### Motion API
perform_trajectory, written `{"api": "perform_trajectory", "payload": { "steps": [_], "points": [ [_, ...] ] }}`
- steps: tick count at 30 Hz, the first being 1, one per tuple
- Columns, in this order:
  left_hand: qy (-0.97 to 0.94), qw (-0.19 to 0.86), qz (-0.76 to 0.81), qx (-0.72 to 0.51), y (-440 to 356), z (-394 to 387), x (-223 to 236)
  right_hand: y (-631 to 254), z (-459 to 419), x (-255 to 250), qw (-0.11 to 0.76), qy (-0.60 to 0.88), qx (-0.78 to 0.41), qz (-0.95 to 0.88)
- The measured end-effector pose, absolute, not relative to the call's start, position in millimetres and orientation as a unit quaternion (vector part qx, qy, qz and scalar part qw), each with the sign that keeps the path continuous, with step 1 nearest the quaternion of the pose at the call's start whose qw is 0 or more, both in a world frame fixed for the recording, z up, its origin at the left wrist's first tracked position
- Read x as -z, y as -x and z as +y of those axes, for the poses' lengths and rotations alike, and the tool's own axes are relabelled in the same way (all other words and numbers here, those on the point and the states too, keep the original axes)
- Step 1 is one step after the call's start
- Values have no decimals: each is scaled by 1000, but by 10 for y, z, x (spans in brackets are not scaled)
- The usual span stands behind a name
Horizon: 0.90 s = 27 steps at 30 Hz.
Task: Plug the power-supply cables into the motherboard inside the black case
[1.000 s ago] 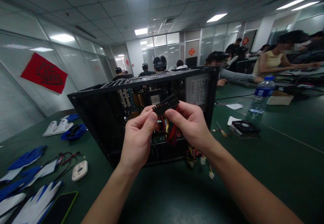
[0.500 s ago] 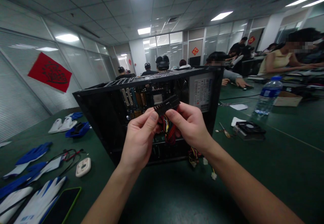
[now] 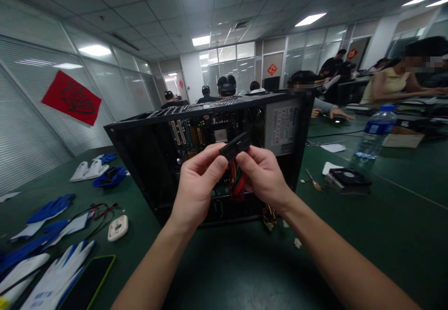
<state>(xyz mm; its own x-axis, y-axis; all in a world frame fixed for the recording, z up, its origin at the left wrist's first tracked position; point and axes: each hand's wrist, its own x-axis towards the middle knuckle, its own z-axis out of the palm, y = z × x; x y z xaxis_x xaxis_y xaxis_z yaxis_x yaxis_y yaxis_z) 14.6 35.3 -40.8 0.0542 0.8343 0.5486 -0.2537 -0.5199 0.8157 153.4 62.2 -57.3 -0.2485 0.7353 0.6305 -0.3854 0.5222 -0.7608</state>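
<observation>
Between both hands is a long black power connector [image 3: 235,145], with a bundle of coloured cables [image 3: 237,184] hanging from it. My left hand [image 3: 199,179] pinches its left end between thumb and fingers. At the right end, my right hand [image 3: 262,172] grips the connector close to where the wires come out. Behind them stands an open black computer case [image 3: 140,174]. Its motherboard [image 3: 192,135] shows inside, along with a labelled power supply [image 3: 281,128] at upper right. More loose cables [image 3: 269,217] spill over the case's lower edge.
Left on the green table lie blue-and-white gloves [image 3: 58,277], a phone [image 3: 89,282], a white round-cornered item [image 3: 118,228] and a blue tray [image 3: 109,177]. To the right are a cooling fan [image 3: 348,180], a screwdriver [image 3: 313,180] and a water bottle [image 3: 374,135]. Other people sit beyond.
The connector has turned slightly in my fingers, now showing a different face, and both hands still hold it. The whole view has shifted a little.
</observation>
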Motion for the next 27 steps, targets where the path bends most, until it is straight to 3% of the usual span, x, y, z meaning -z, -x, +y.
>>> {"api": "perform_trajectory", "payload": {
  "steps": [13,27],
  "points": [
    [-585,492,194,-615,-240,406,466,-1350,525,582,623,110,-480,-608],
    [-577,552,86,-596,-208,499,556,-1258,580,675,616,102,-579,-525]
  ]
}}
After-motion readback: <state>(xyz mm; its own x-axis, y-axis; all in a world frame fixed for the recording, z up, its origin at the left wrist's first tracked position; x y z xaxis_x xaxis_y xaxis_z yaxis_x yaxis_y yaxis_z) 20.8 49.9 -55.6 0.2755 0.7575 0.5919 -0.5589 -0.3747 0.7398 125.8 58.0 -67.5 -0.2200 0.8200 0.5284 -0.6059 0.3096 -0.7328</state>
